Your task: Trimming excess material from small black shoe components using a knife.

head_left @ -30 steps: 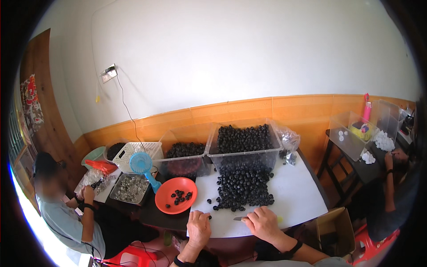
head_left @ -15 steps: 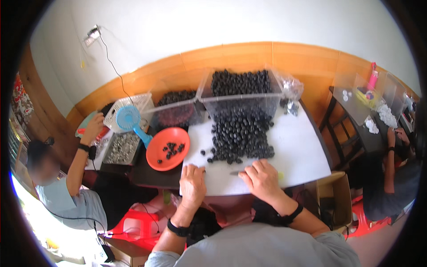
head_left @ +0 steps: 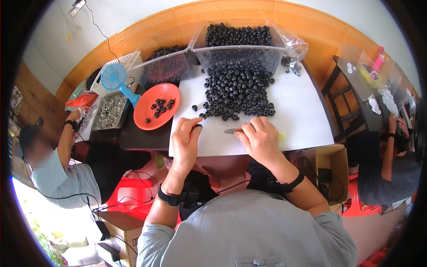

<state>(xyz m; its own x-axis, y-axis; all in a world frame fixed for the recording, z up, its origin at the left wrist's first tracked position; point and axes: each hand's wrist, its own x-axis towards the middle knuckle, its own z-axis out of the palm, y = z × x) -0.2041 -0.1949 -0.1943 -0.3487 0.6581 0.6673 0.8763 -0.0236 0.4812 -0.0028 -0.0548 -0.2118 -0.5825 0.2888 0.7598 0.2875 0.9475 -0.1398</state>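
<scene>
My left hand (head_left: 185,141) is closed at the near edge of the white board (head_left: 293,133), pinching a small black round piece (head_left: 199,126) between thumb and fingertips. My right hand (head_left: 260,139) grips a small knife (head_left: 231,131), its short blade pointing left toward the left hand; its handle is hidden in the fingers. Just beyond both hands spreads a heap of black bead-like pieces (head_left: 235,91), many with a hole. The heap reaches back to a clear plastic bin (head_left: 240,55) full of the same pieces. An orange-red plate (head_left: 147,120) at the left bears several of them.
Left of the plate stand a blue hand fan (head_left: 114,77), a tray of shiny small parts (head_left: 110,111) and a white basket (head_left: 133,58). Co-workers (head_left: 71,173) sit at left and right (head_left: 391,173). A cardboard box (head_left: 331,167) stands below the board's right corner.
The view has tilted downward, so the table sits higher in the picture. The left co-worker's raised hand has come down. My hands keep hold of the piece and the knife.
</scene>
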